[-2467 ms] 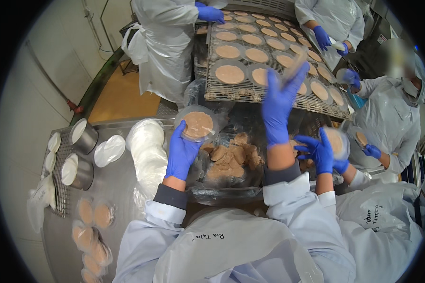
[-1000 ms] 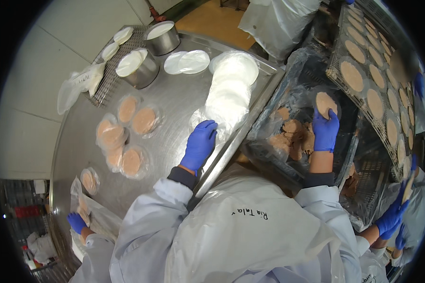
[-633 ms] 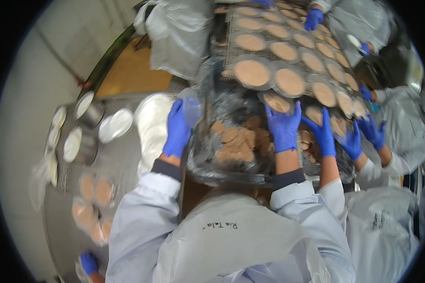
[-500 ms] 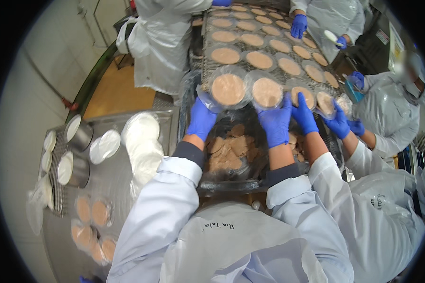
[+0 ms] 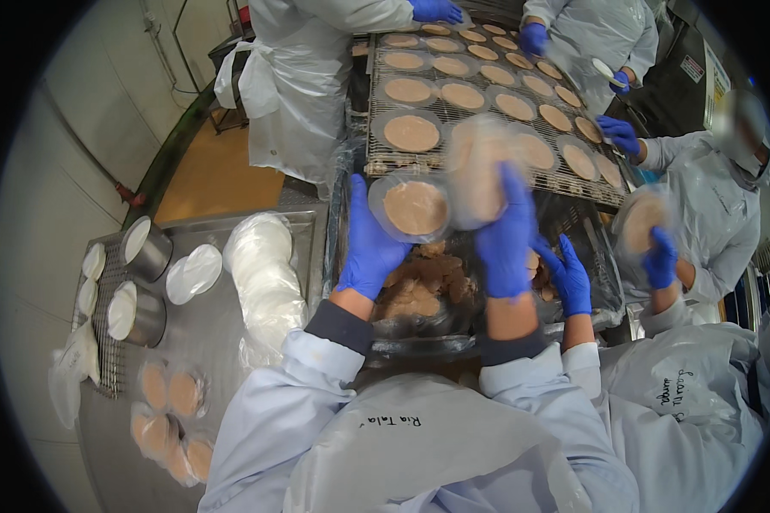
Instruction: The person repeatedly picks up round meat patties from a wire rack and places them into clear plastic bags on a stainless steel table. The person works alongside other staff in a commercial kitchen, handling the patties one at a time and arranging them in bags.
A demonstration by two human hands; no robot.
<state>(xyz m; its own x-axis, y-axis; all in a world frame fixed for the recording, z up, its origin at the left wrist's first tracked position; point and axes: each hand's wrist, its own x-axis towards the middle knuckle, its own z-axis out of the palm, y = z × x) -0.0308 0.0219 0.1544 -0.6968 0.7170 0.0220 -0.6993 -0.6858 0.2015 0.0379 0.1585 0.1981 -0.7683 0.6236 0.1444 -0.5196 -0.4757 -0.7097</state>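
My left hand [image 5: 370, 244], in a blue glove, holds the edge of a clear film sheet with a round pale-pink patty [image 5: 415, 208] on it. The patty lies flat, just off the near end of a wire-mesh conveyor belt [image 5: 393, 161]. My right hand [image 5: 505, 239] grips a second patty [image 5: 479, 167], tilted up and smeared by motion, at the belt's end. Below both hands is a dark lined bin [image 5: 419, 346] with a heap of pinkish pieces [image 5: 423, 286] inside. More patties on film [image 5: 411, 133] lie in rows along the belt.
On the steel table [image 5: 205, 342] at left are a row of white film discs [image 5: 265, 274], metal cups [image 5: 141, 316] and several patties [image 5: 184, 393]. A co-worker's hand [image 5: 659, 256] at right holds a blurred patty; their other hand [image 5: 569, 274] is over the bin. Others stand beside the belt.
My left hand has drawn its patty toward me, off the belt. My right hand's patty has tilted up. The co-worker at right has carried a patty away rightward.
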